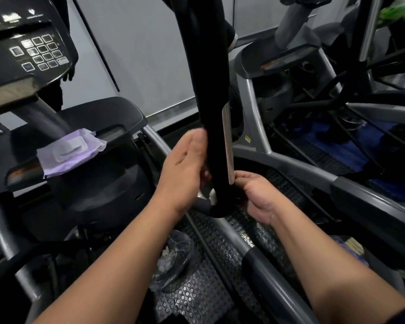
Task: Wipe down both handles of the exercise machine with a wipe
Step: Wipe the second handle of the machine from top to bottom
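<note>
Both hands are up at the black handle (211, 113) of the exercise machine, which rises nearly upright in front of the person. The left hand (185, 164) lies against the handle's left side, palm turned inward, fingers fairly straight. The right hand (255, 195) curls low around its right side, thumb by the silver strip (227, 146) — a bit of white wipe (212, 195) peeks out between the 2 hands at the handle's base. A purple wipe pack (71, 152) sits on the machine's ledge (117, 111) to the left.
</note>
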The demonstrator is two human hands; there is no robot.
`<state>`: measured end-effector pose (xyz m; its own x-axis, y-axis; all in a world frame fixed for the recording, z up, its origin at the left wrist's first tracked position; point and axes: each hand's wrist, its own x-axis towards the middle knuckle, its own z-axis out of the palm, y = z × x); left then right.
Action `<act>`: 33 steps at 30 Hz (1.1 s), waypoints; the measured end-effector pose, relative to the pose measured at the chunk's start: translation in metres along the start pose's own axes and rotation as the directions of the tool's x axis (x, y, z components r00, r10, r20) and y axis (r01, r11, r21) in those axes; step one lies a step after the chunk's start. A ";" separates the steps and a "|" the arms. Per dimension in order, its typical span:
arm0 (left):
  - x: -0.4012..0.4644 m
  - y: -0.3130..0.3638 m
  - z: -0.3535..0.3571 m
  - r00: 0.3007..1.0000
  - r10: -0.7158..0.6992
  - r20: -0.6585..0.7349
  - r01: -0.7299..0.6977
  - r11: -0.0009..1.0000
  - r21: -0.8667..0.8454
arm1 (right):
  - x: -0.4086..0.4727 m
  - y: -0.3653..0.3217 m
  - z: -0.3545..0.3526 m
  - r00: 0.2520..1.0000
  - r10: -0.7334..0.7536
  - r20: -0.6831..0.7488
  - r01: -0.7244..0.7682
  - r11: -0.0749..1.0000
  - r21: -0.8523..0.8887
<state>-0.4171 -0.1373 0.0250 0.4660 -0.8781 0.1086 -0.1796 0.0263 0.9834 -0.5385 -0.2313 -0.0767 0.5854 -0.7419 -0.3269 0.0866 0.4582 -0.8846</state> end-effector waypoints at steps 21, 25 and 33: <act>-0.020 -0.061 0.023 0.872 -0.463 -0.163 0.456 0.887 -0.079 | -0.032 -0.048 0.013 0.895 -0.410 0.174 0.445 0.827 -0.344; -0.032 -0.062 0.029 0.896 -0.394 -0.205 0.376 0.918 -0.124 | -0.030 -0.047 0.016 0.895 -0.419 0.150 0.444 0.813 -0.378; -0.037 -0.077 0.037 0.887 -0.390 -0.247 0.339 0.914 -0.223 | -0.031 -0.045 0.019 0.894 -0.433 0.119 0.444 0.811 -0.381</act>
<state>-0.4527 -0.1249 -0.0598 0.6972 -0.6715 -0.2511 0.1873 -0.1675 0.9679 -0.5449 -0.2192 -0.0207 0.5818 -0.8028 0.1304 0.0230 -0.1440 -0.9893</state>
